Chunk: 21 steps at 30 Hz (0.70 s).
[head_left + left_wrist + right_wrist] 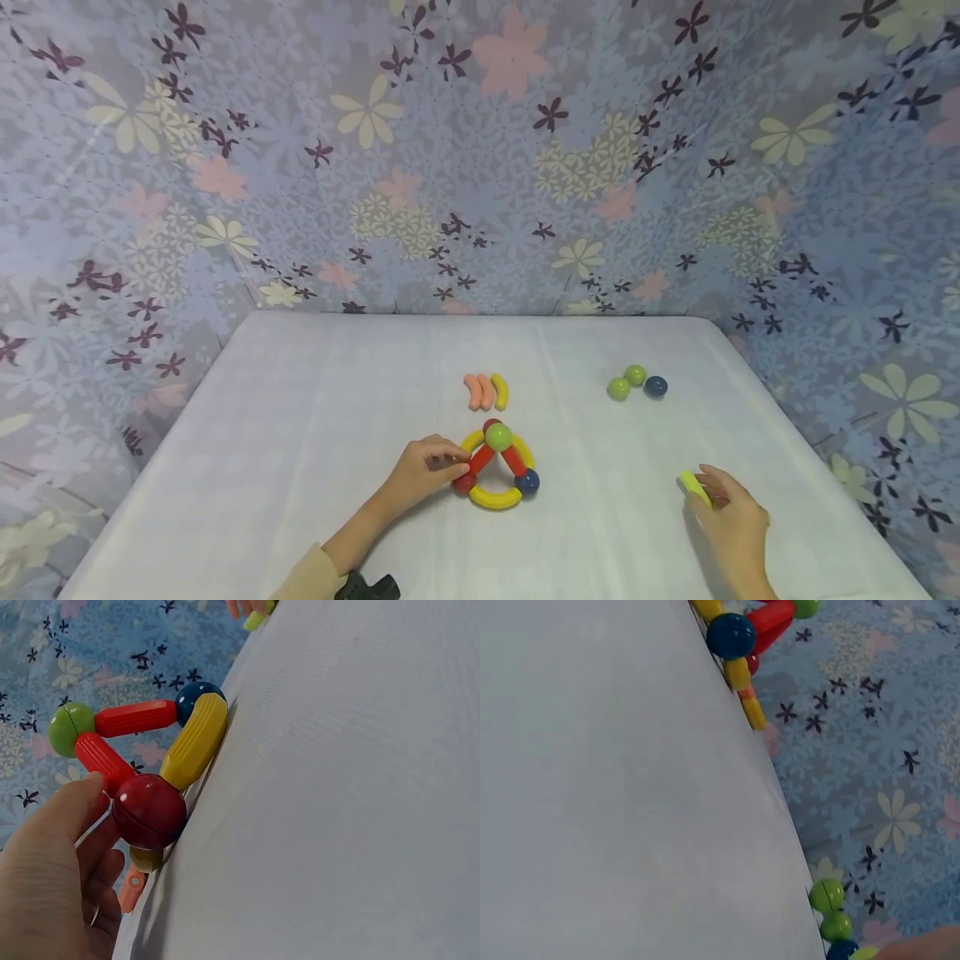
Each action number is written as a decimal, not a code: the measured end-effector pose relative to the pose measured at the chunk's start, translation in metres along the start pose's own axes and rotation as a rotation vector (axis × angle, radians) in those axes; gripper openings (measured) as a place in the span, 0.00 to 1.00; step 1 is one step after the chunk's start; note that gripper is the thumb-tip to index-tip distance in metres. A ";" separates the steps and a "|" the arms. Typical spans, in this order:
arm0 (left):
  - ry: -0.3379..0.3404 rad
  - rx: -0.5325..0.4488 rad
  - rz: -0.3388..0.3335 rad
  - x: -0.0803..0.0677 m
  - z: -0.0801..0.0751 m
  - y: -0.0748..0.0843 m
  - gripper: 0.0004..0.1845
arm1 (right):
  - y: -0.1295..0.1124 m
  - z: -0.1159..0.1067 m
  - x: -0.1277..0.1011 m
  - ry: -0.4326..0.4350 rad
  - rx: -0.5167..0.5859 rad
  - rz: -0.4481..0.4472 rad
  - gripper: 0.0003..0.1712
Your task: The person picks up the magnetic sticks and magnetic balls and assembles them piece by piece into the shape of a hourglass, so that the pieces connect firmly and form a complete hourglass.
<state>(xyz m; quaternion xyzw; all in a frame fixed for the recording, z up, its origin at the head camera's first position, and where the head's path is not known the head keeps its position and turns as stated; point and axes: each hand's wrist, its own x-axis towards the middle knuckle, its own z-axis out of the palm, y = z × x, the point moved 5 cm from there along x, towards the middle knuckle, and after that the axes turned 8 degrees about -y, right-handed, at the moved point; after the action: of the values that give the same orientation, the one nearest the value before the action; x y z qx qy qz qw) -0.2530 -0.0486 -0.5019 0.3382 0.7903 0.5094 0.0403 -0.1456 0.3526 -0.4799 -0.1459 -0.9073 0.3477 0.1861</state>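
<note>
A toy structure [496, 471] stands near the middle front of the white table [315, 400]. It is a yellow curved ring with a dark red ball [150, 811] and a blue ball [199, 696] at its base. Two red sticks [137, 718] rise from them to a green ball [498, 437] on top. My left hand [444, 467] pinches the left red stick [101, 759] just above the dark red ball, with the thumb [75, 806] on the stick. At the front right, my right hand [716, 498] holds a yellow-green stick [693, 487] just above the table.
Two salmon curved sticks and a yellow one [486, 392] lie side by side behind the structure. Two green balls [626, 382] and a dark blue ball [656, 386] sit at the back right. Flowered fabric [480, 167] walls the table on three sides.
</note>
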 end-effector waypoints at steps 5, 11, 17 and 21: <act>-0.011 -0.005 0.011 0.000 0.003 0.002 0.11 | -0.034 0.020 0.017 -0.091 0.305 -0.082 0.20; -0.015 0.009 0.017 0.002 0.000 0.003 0.12 | -0.104 0.060 0.041 -0.337 0.630 -0.164 0.21; -0.037 -0.014 -0.053 0.003 0.001 -0.001 0.13 | -0.160 0.098 0.046 -0.486 0.805 -0.256 0.23; -0.042 -0.004 -0.072 0.000 0.001 -0.001 0.13 | -0.186 0.119 0.039 -0.596 0.863 -0.315 0.24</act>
<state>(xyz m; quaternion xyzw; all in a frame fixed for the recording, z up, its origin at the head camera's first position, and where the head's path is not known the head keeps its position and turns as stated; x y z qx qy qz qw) -0.2530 -0.0478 -0.5035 0.3203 0.7999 0.5019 0.0757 -0.2576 0.1660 -0.4257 0.1862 -0.7067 0.6825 0.0137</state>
